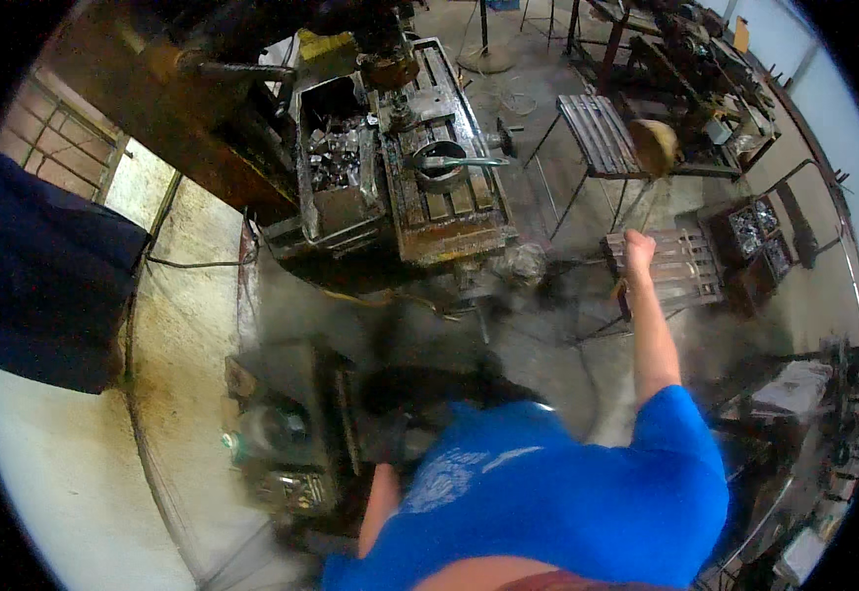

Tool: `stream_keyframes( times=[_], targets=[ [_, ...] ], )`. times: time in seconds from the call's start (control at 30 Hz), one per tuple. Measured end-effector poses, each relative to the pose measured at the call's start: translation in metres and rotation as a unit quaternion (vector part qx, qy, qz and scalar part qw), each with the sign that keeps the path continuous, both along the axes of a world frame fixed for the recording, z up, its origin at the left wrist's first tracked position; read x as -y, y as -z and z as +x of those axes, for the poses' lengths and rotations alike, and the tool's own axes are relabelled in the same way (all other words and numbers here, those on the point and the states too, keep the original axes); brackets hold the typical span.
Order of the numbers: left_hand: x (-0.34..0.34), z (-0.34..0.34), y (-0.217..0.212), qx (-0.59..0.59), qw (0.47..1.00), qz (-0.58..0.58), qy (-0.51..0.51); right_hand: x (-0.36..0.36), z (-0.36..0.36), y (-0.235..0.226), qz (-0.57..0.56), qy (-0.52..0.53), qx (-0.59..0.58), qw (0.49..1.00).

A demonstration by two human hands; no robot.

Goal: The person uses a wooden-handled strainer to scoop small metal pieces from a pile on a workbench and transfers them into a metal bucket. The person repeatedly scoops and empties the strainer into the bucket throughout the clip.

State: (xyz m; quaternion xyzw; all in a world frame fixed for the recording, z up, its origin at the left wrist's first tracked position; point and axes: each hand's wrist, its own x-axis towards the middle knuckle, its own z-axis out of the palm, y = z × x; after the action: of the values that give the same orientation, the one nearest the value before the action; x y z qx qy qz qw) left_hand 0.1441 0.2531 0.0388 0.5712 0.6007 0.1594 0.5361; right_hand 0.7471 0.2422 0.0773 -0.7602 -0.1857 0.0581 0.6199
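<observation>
My right arm stretches forward, and my right hand is closed in front of a slatted wooden stool. Thin blurred lines show just beyond the fist, but what it grips, if anything, I cannot make out. A round tan object, smeared by motion, is farther off beside a second slatted stool. My left forearm hangs low by my side; my left hand is lost in a dark blur near a machine part or cabinet.
A machine table with slots carries a round metal ring and a brush with a pale green handle. Beside it stands a bin of metal scraps. Dark cloth hangs at the left; crates of metal pieces are at right.
</observation>
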Motion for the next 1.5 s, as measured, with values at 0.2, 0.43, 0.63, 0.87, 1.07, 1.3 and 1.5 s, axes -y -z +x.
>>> stream_keyframes(
  times=[0.2,0.43,0.63,0.87,1.07,1.3,1.5],
  targets=[
    [-0.047,0.011,-0.012,-0.048,0.997,-0.001,-0.066,-0.073,-0.101,0.045,-0.047,-0.124,0.003,0.991],
    [-0.085,0.018,-0.017,0.093,0.982,-0.034,-0.159,-0.072,-0.092,0.054,-0.094,-0.076,-0.234,0.965],
    [-0.173,0.004,-0.03,-0.193,0.98,0.022,-0.038,-0.055,-0.091,0.057,-0.026,-0.112,-0.333,0.936],
    [-0.28,0.073,-0.157,-0.192,0.974,0.119,0.026,-0.028,-0.133,0.002,0.152,-0.056,-0.603,0.781],
    [-0.383,0.063,-0.165,-0.021,0.932,0.287,0.221,-0.015,-0.187,-0.026,0.496,-0.239,-0.691,0.468],
    [-0.436,0.077,-0.175,0.012,0.923,0.269,0.275,-0.03,-0.234,-0.064,0.038,0.045,-0.344,0.937],
    [-0.44,0.075,-0.181,0.06,0.935,0.206,0.281,-0.039,-0.259,-0.041,-0.093,-0.005,-0.326,0.941]
  ],
)
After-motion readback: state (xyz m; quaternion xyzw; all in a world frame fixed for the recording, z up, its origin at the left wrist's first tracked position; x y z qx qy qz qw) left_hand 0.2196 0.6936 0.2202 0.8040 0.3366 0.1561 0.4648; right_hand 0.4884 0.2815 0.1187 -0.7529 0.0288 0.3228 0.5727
